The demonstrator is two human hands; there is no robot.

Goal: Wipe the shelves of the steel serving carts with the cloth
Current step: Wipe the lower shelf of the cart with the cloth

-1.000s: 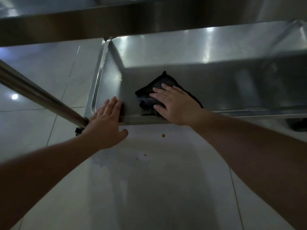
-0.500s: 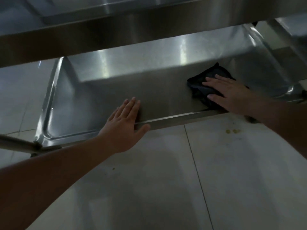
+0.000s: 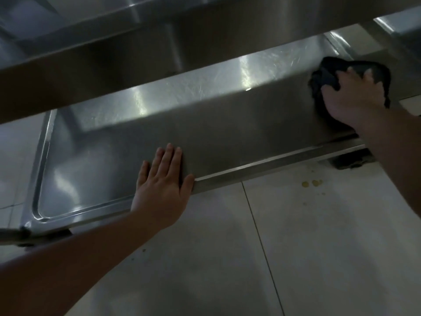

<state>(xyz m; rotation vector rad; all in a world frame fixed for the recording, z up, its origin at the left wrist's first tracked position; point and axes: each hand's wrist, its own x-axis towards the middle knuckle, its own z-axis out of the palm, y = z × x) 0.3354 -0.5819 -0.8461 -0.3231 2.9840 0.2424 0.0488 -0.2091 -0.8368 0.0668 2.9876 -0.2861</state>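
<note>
Cloth: dark cloth (image 3: 328,76) at the bottom shelf's (image 3: 205,137) far right end.
Right hand (image 3: 350,99): grip clenched on it; press flat, overlap strokes.
Left hand (image 3: 163,190): fingers straight, steadying the front rim.

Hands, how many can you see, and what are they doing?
2. The left hand lies flat on the near edge of the lower shelf. The right hand grips the dark cloth at the shelf's far right end.

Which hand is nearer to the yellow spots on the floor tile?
The right hand, gripping the dark cloth above the yellow spots. The left hand rests flat far to their left.
</note>
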